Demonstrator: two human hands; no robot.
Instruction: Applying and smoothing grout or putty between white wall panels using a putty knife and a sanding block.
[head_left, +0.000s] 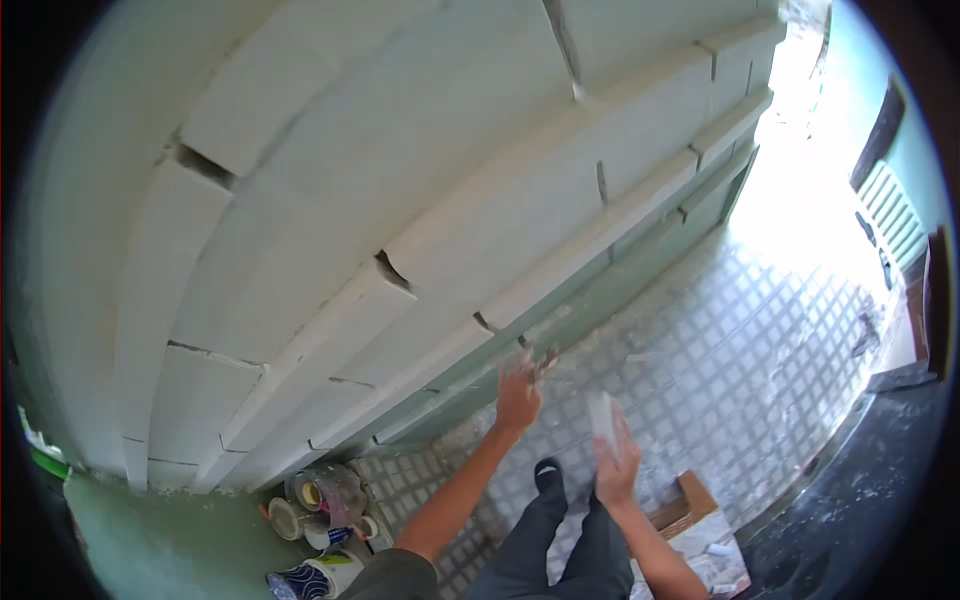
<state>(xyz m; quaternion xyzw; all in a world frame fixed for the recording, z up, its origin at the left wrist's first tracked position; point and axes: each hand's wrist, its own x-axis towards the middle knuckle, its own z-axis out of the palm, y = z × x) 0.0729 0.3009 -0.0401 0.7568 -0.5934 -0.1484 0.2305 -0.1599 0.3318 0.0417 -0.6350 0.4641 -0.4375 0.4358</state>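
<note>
The left grip (517, 398) is motion-blurred; whether it holds anything cannot be told. The pale piece (602, 420) in the right grip (618, 458) smears, its kind unclear. Glare swallows the tiled floor's (715, 345) far end; the lower edge crops 2 trouser legs (520, 548).

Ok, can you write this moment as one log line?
left hand: blurred, grip unclear, in front of pale wall | right hand: holding pale flat piece | floor: grid-patterned
</note>
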